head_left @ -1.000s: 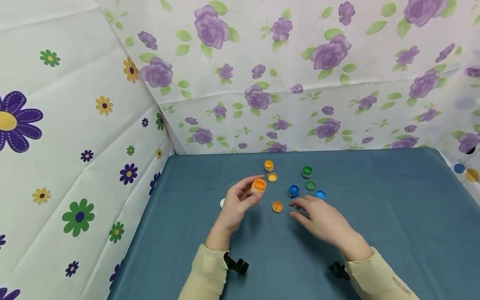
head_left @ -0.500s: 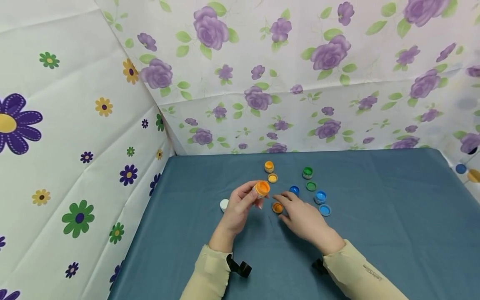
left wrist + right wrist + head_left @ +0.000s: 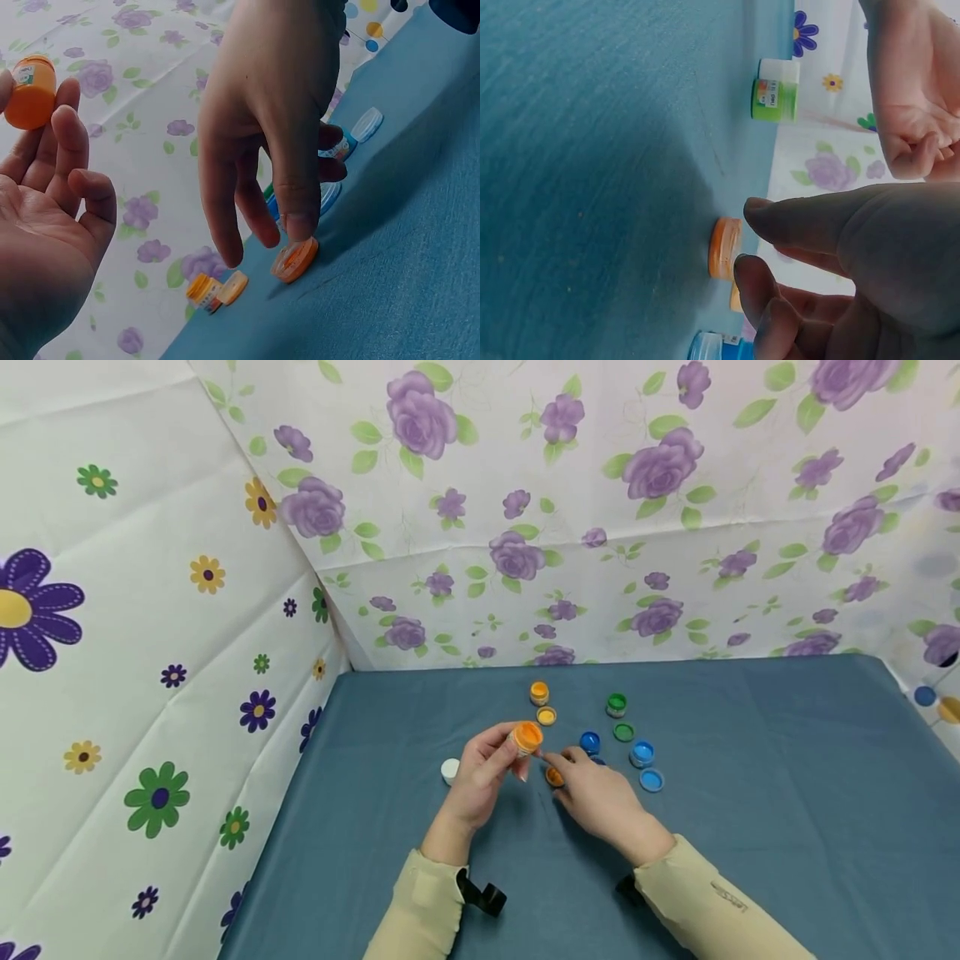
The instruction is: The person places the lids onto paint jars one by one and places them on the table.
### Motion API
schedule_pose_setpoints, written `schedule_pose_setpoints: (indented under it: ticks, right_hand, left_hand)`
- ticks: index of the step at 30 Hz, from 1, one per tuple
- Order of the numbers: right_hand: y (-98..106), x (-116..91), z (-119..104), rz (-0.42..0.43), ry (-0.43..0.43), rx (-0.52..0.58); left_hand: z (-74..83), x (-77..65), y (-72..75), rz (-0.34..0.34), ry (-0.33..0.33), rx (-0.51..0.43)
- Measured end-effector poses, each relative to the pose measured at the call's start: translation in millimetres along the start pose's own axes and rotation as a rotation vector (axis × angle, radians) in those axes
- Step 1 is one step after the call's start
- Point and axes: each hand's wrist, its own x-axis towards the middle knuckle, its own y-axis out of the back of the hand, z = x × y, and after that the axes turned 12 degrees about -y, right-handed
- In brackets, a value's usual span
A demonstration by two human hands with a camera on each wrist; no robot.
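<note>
My left hand [image 3: 474, 777] grips a small orange paint jar [image 3: 528, 737] between thumb and fingers, raised above the table, its open mouth showing orange paint. Over the tabletop my right hand [image 3: 603, 802] is spread above an orange jar lid [image 3: 553, 777], thumb on the near side and fingers on the far side. In the right wrist view the orange lid [image 3: 725, 247] lies on the cloth just beyond the parted thumb and index fingertips. From the left wrist, the right thumb tip overlaps the lid [image 3: 294, 260].
Uncapped jars in yellow [image 3: 539, 693], green [image 3: 617, 705], dark blue [image 3: 590, 742] and light blue [image 3: 642, 753] stand behind and right of the hands. Lids in yellow [image 3: 547, 717], green [image 3: 623, 732] and light blue [image 3: 652, 780] lie nearby. A white-capped light green jar [image 3: 776, 97] stands left.
My right hand has moved left from beside the blue jars to the orange lid. My left hand has shifted slightly right, tipping the orange jar's mouth more into view.
</note>
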Motion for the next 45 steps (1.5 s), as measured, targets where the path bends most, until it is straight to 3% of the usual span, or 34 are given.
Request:
schedule_pose_setpoints:
  ticks: [9, 14, 21, 27, 31, 36, 45]
  right_hand:
    - [-4.9, 0.3, -0.6, 0.025, 0.006, -0.005]
    - [-6.6, 0.6, 1.1, -0.015, -0.036, 0.007]
    - [-5.5, 0.1, 3.3, -0.021, -0.022, 0.001]
    - [-1.1, -1.2, 6.6, -0.093, -0.074, 0.027]
    - [-0.9, -4.3, 7.6, -0.173, -0.132, 0.149]
    - [3.0, -9.5, 5.3, -0.264, -0.127, 0.420]
    - [34.1, -22.9, 3.4, -0.082, -0.109, 0.792]
  left_hand:
    - [1.0, 1.6, -3.7, 0.025, 0.011, -0.002]
    - [0.8, 2.7, -3.8, 0.033, 0.015, -0.011]
    - [-0.1, 2.3, -2.8, 0.030, 0.002, -0.029]
    - [0.2, 0.5, -1.6, 0.054, 0.018, -0.026]
    - [0.1, -0.4, -0.6, 0.059, 0.032, -0.020]
    - [-0.6, -1.5, 0.6, 0.053, 0.028, 0.003]
    - [-2.9, -1.9, -2.5, 0.079, 0.081, 0.022]
